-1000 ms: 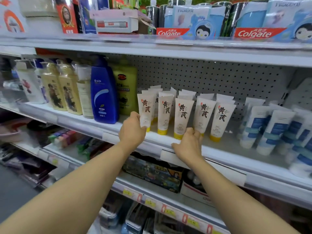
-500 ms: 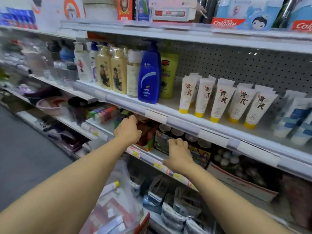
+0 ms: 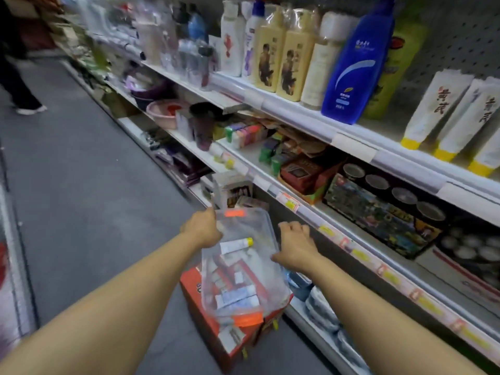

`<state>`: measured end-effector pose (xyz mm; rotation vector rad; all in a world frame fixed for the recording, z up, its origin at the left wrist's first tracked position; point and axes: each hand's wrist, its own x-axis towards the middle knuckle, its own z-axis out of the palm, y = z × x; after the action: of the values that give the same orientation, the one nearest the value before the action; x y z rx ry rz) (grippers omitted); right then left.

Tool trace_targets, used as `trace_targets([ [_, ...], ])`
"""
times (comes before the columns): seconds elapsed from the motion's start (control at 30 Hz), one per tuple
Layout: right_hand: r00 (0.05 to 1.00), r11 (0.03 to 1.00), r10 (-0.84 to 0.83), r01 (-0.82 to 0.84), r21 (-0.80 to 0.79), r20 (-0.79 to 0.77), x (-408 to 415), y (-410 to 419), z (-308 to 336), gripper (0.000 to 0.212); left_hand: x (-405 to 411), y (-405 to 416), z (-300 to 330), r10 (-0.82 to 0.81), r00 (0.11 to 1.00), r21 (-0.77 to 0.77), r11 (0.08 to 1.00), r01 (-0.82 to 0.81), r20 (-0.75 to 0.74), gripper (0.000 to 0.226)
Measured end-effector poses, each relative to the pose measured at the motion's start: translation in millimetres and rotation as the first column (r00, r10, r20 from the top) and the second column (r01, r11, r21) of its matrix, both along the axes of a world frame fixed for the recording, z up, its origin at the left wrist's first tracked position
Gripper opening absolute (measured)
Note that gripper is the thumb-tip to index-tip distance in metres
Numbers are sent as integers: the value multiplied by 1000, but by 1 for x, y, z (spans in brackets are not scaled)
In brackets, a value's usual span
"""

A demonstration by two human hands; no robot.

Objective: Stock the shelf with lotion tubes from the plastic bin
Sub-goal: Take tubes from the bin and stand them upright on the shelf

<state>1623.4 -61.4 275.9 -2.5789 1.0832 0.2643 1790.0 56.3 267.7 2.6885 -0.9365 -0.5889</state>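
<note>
Both hands empty over clear plastic bin (image 3: 244, 266), lower centre: left hand (image 3: 201, 230), right hand (image 3: 296, 246). Grab yellow-capped lotion tube (image 3: 236, 244) lying on top.

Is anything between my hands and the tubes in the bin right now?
Nothing visible. The clear bin is open on top, with no lid seen. The left hand is at its left rim and the right hand at its right rim; a yellow-capped tube lies exposed between them.
</note>
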Motion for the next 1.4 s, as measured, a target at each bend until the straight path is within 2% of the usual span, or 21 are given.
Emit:
trace_targets([
  [0.13, 998, 999, 45, -44, 20, -48, 23, 5, -22, 71, 16, 20, -27, 65, 996, 25, 998, -63, -57, 52],
  [0.4, 978, 985, 156, -143, 100, -135, 63, -12, -86, 78, 32, 33, -91, 187, 965, 95, 980, -172, -185, 49],
  [0.7, 923, 935, 307, -247, 254, -230, 90, -58, -183, 67, 33, -7, -167, 261, 912, 39, 964, -263, -316, 47],
  [0.9, 874, 890, 393, -283, 359, -286, 101, -83, -263, 64, 37, -48, -213, 298, 881, 24, 950, -311, -367, 44],
  [1.13, 775, 823, 519, -338, 457, -361, 108, -92, -349, 64, 59, -77, -253, 344, 868, -44, 922, -384, -359, 37],
  [1.3, 742, 797, 564, -373, 475, -363, 114, -90, -392, 59, 67, -87, -274, 341, 869, -53, 922, -384, -359, 40],
  [1.4, 716, 794, 589, -426, 434, -373, 112, -85, -409, 58, 68, -89, -283, 340, 861, -57, 920, -388, -377, 41],
])
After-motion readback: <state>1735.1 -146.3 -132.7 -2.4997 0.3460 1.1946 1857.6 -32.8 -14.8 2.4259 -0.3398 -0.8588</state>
